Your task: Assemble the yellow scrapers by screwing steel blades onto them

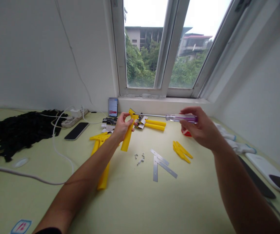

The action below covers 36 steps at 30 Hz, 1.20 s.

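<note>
My left hand (124, 127) is closed around a yellow plastic scraper (127, 138), its handle slanting down toward the table. My right hand (198, 128) grips the clear and purple handle of a screwdriver (170, 117). The screwdriver lies nearly level, and its tip meets the scraper's head beside my left fingers. Whether a screw sits under the tip is too small to tell. Below, several small screws or nuts (141, 159) are scattered on the table. Flat metal blades (163, 165) overlap to their right. Several slim yellow plastic pieces (182, 152) rest further right.
More yellow scrapers (102, 177) lie left, under my forearm. Other yellow handles (156, 124) with packaged items are at the back. A black pile (20, 130), a phone (76, 131), a power strip (73, 119) and cables occupy the left. White gloves (239, 146) lie right.
</note>
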Motion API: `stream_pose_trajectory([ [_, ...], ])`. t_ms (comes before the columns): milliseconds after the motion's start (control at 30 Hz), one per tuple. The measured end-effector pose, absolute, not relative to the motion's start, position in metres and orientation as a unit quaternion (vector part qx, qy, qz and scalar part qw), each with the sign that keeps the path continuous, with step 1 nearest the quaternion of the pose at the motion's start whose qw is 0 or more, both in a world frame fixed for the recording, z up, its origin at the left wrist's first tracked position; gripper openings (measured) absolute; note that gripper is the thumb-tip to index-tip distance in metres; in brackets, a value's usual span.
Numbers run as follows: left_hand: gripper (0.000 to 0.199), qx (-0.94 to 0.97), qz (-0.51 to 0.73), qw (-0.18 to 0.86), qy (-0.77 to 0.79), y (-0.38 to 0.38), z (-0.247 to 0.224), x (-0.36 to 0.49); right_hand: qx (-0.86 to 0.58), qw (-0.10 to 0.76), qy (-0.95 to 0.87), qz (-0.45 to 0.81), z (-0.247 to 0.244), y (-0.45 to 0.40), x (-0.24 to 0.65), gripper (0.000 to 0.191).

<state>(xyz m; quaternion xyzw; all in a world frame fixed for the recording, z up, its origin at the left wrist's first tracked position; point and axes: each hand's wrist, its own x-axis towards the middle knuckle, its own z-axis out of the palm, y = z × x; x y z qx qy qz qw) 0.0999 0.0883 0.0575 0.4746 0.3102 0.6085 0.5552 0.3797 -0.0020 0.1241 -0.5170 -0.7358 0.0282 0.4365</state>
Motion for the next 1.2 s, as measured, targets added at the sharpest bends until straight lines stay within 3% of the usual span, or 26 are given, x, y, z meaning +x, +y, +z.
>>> stream_pose_trajectory([
  [100, 0.048, 0.485, 0.609, 0.548, 0.307, 0.088, 0.058, 0.101, -0.534, 0.488, -0.687, 0.063, 0.122, 0.002, 0.383, 0.033],
  [233, 0.049, 0.480, 0.618, 0.542, 0.306, 0.085, 0.059, 0.105, -0.464, 0.519, -0.702, 0.146, 0.122, 0.005, 0.385, 0.040],
  [367, 0.048, 0.461, 0.636, 0.550, 0.285, 0.082, 0.061, 0.108, -0.477, 0.570, -0.650, 0.159, 0.123, 0.008, 0.387, 0.029],
  [500, 0.048, 0.448, 0.643, 0.552, 0.286, 0.080, 0.063, 0.109, -0.418, 0.557, -0.682, 0.222, 0.122, 0.013, 0.389, 0.043],
  [600, 0.049, 0.454, 0.639, 0.551, 0.285, 0.079, 0.065, 0.109, -0.459, 0.598, -0.626, 0.202, 0.118, 0.017, 0.391, 0.031],
  [733, 0.049, 0.461, 0.646, 0.531, 0.297, 0.078, 0.066, 0.110, -0.430, 0.565, -0.668, 0.225, 0.117, 0.019, 0.395, 0.048],
  [867, 0.047, 0.467, 0.646, 0.522, 0.304, 0.079, 0.065, 0.110, -0.464, 0.578, -0.645, 0.185, 0.117, 0.020, 0.396, 0.034],
  [1000, 0.047, 0.464, 0.647, 0.519, 0.310, 0.079, 0.064, 0.109, -0.423, 0.564, -0.685, 0.184, 0.117, 0.020, 0.392, 0.043],
  [1133, 0.046, 0.468, 0.647, 0.521, 0.303, 0.078, 0.066, 0.109, -0.461, 0.598, -0.638, 0.152, 0.116, 0.019, 0.389, 0.031],
  [1200, 0.047, 0.468, 0.649, 0.517, 0.304, 0.078, 0.067, 0.108, -0.441, 0.588, -0.660, 0.154, 0.116, 0.018, 0.388, 0.039],
])
